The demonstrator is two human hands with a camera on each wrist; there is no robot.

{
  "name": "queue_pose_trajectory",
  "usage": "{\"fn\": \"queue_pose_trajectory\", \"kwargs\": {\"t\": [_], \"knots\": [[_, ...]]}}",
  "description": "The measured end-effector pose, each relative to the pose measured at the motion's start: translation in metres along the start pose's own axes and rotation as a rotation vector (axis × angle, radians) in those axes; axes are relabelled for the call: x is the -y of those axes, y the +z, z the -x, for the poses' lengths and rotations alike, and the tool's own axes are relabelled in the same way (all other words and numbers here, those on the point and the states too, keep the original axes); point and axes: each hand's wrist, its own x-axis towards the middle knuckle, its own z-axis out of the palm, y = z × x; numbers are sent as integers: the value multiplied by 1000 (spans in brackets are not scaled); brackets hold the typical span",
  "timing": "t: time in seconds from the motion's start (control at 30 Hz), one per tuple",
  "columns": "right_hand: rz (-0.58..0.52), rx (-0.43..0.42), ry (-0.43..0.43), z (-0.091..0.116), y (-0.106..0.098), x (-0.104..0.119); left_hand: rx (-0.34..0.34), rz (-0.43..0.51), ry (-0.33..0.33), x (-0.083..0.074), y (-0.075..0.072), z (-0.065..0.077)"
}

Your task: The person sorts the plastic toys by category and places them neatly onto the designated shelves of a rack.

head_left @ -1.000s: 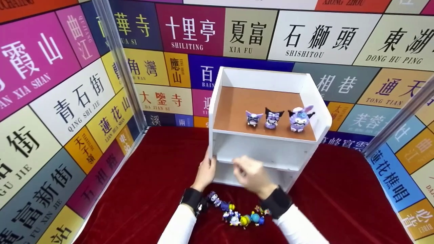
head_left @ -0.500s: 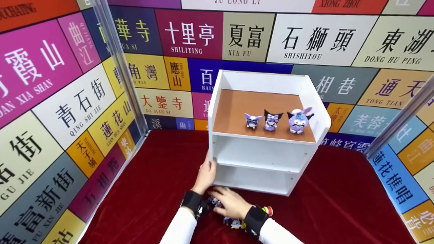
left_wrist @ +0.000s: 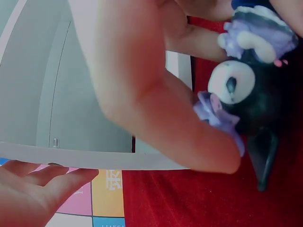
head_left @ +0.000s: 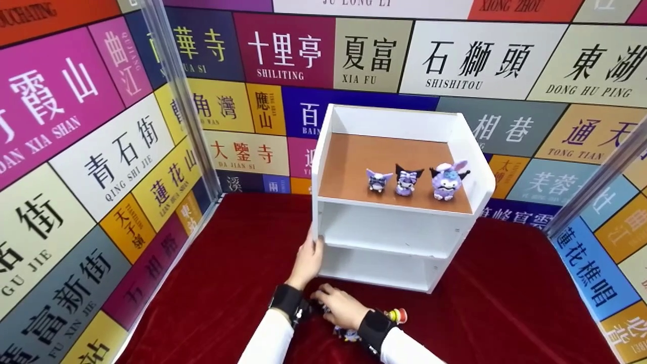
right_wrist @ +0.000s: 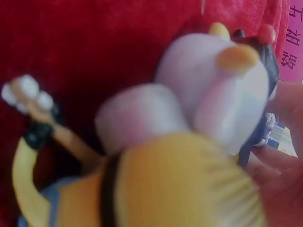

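Observation:
A purple and black Kuromi figurine (left_wrist: 270, 90) is pinched by my right hand (head_left: 343, 307) just in front of the shelf. One finger curls over its bow in the left wrist view; in the head view the hand mostly covers it. My left hand (head_left: 306, 263) rests against the outer left side of the white shelf unit (head_left: 389, 230), its fingers (left_wrist: 66, 187) touching the panel. Three purple figurines stand on the brown top: a small one (head_left: 378, 180), a bow-wearing one (head_left: 405, 180) and a larger rabbit-eared one (head_left: 448, 183).
Close to the right wrist camera are a yellow minion figure (right_wrist: 180, 184) and a blurred white toy with an orange tip (right_wrist: 184, 71). A red and yellow toy (head_left: 398, 316) shows beyond the right wristband. Dark red cloth (head_left: 242, 237) covers the table, with lettered walls (head_left: 288, 45) around.
My right hand has come down from in front of the shelf to the toys at lower left and taken hold of the Kuromi figurine. The left hand has stayed at the panel.

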Motion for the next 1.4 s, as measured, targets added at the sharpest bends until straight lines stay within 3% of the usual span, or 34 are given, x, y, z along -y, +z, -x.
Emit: {"fn": "queue_pose_trajectory", "kwargs": {"t": [0.23, 0.4, 0.57, 0.73, 0.9, 1.03, 1.2, 1.4], "knots": [[-10, -66, -4, 5, 4, -2, -3, 4, 2, -1, 1, 3], [-110, -140, 60, 9, 3, -7, 6, -7, 9, -3, 2, 4], [-219, -239, 134, 10, -10, -14, -1, -25, 28, -4, 1, 0], [-420, -285, 195, 13, -33, -17, 9, -17, 31, -7, 0, -3], [-622, -317, 163, 17, -59, -18, -2, -29, 27, -8, 0, -4], [-731, -414, 141, 17, -72, -22, -16, -36, 24, -8, 0, -5], [-861, -534, 181, 17, -80, -25, -8, -23, 19, -5, 2, -4], [-1075, -470, 155, 17, -86, -25, -13, -24, 24, -2, 2, 0]]}}
